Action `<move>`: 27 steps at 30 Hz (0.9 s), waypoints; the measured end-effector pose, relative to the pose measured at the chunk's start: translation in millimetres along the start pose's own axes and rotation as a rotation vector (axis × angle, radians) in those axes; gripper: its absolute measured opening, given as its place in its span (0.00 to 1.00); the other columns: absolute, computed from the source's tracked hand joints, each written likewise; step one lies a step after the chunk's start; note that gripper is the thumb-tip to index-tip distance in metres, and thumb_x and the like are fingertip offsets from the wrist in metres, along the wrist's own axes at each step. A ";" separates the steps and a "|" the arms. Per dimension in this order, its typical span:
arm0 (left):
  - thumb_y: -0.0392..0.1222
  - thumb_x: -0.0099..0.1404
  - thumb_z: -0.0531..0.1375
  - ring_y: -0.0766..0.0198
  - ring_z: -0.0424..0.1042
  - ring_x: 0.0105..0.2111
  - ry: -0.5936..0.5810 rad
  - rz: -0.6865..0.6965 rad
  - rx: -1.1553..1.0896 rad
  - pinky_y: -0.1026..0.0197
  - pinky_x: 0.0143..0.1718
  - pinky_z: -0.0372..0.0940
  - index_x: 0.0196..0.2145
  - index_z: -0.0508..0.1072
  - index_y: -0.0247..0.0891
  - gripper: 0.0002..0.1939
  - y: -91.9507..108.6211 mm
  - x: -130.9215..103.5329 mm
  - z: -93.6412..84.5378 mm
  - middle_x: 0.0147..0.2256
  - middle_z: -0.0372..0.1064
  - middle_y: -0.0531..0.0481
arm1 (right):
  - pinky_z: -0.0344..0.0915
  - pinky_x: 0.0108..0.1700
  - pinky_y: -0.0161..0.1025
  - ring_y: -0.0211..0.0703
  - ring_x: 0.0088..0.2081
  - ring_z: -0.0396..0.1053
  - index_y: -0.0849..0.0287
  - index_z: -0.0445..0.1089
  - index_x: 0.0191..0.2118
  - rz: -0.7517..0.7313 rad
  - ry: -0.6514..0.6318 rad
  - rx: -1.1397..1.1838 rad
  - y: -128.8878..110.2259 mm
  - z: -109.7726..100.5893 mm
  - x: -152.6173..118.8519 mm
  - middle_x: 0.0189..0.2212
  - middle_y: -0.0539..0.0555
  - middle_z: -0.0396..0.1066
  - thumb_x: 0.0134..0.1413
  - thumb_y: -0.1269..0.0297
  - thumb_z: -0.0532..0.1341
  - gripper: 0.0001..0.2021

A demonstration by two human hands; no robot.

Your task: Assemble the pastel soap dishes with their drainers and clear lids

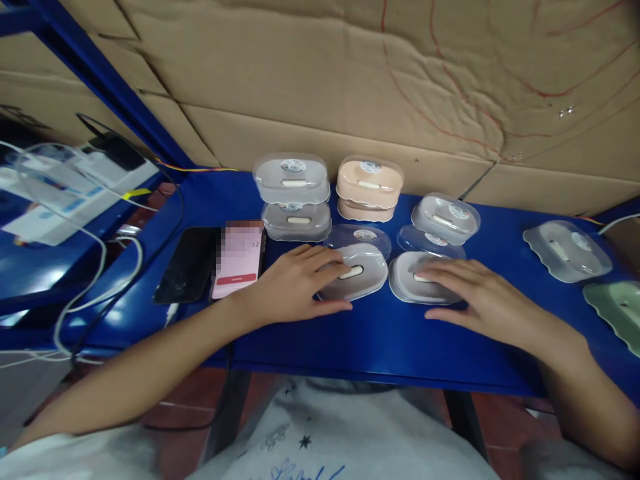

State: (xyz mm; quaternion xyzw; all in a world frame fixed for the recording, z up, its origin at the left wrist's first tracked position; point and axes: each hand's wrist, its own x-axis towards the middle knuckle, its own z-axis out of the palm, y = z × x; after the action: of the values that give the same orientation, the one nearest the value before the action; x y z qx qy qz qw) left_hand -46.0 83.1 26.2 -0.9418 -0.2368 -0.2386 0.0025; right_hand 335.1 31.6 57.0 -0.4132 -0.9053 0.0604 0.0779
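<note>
My left hand (301, 285) rests over a light grey oval dish (373, 267), its fingertips by the small cream bar in the dish's middle and its thumb apart along the near rim. Over a second grey oval dish (403, 287) lies my right hand (465, 293), fingers stretched across the top near a similar cream bar, thumb apart in front. Neither hand is closed around its dish. Right behind the dishes lie two clear plastic lids, one (357, 239) at left and the other (425, 241) at right, each with a round sticker.
At the back stand stacked lidded grey boxes (295, 180), peach boxes (370, 181) and a lidded grey box (445, 219). To the right lie another lidded box (567, 250) and a green dish (617, 313). Phones (237, 257) and cables (103, 267) lie at left.
</note>
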 end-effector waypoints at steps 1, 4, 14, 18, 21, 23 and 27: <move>0.57 0.74 0.65 0.46 0.79 0.52 -0.049 0.007 0.012 0.46 0.54 0.72 0.58 0.77 0.35 0.25 1.3 0.0 -1.2 0.54 0.79 0.38 | 0.71 0.64 0.58 0.57 0.64 0.73 0.49 0.69 0.68 -0.004 -0.019 -0.029 -2.6 2.6 -0.8 0.65 0.56 0.73 0.72 0.49 0.63 0.25; 0.51 0.77 0.64 0.48 0.77 0.58 -0.128 0.020 -0.062 0.45 0.59 0.66 0.58 0.77 0.37 0.19 1.7 0.6 -3.0 0.58 0.79 0.41 | 0.71 0.65 0.57 0.55 0.63 0.74 0.51 0.70 0.67 -0.030 -0.014 -0.069 -5.1 7.3 0.2 0.64 0.55 0.75 0.75 0.54 0.59 0.21; 0.43 0.80 0.60 0.55 0.77 0.54 -0.071 -0.091 -0.318 0.49 0.61 0.64 0.58 0.77 0.41 0.13 2.1 4.5 -11.1 0.51 0.82 0.46 | 0.72 0.59 0.51 0.52 0.58 0.78 0.54 0.71 0.66 -0.038 0.043 -0.016 0.9 -0.7 6.3 0.59 0.56 0.79 0.77 0.56 0.57 0.20; 0.42 0.80 0.59 0.55 0.78 0.55 -0.016 -0.028 -0.181 0.48 0.62 0.65 0.56 0.77 0.40 0.12 1.5 3.7 -1.6 0.52 0.81 0.45 | 0.72 0.57 0.50 0.51 0.57 0.78 0.54 0.69 0.66 -0.053 0.132 -0.118 1.2 3.9 9.7 0.58 0.55 0.79 0.76 0.59 0.58 0.19; 0.36 0.79 0.59 0.51 0.77 0.55 0.089 -0.024 -0.007 0.46 0.59 0.67 0.55 0.77 0.39 0.12 -1.0 2.8 5.4 0.55 0.80 0.42 | 0.71 0.56 0.49 0.52 0.56 0.79 0.53 0.69 0.66 -0.062 0.232 -0.178 1.0 4.0 10.4 0.58 0.55 0.80 0.74 0.63 0.61 0.19; 0.34 0.77 0.59 0.51 0.78 0.53 0.139 -0.072 0.059 0.46 0.55 0.70 0.54 0.78 0.38 0.12 -2.5 2.4 6.4 0.54 0.79 0.41 | 0.71 0.56 0.48 0.51 0.54 0.79 0.51 0.71 0.64 -0.067 0.294 -0.140 4.6 0.9 9.7 0.55 0.54 0.81 0.73 0.65 0.61 0.18; 0.36 0.77 0.60 0.53 0.79 0.51 0.145 -0.132 0.026 0.49 0.54 0.73 0.52 0.78 0.40 0.10 -5.5 3.4 0.4 0.51 0.79 0.42 | 0.68 0.63 0.54 0.54 0.59 0.76 0.50 0.72 0.62 0.083 0.390 -0.080 33.6 -9.4 12.2 0.58 0.59 0.79 0.75 0.64 0.55 0.17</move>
State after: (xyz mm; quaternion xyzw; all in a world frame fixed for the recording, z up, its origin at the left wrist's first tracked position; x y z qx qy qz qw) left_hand -45.6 89.5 26.8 -0.9044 -0.3006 -0.3024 0.0163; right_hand 353.8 63.2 61.4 -0.4567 -0.8569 -0.0536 0.2329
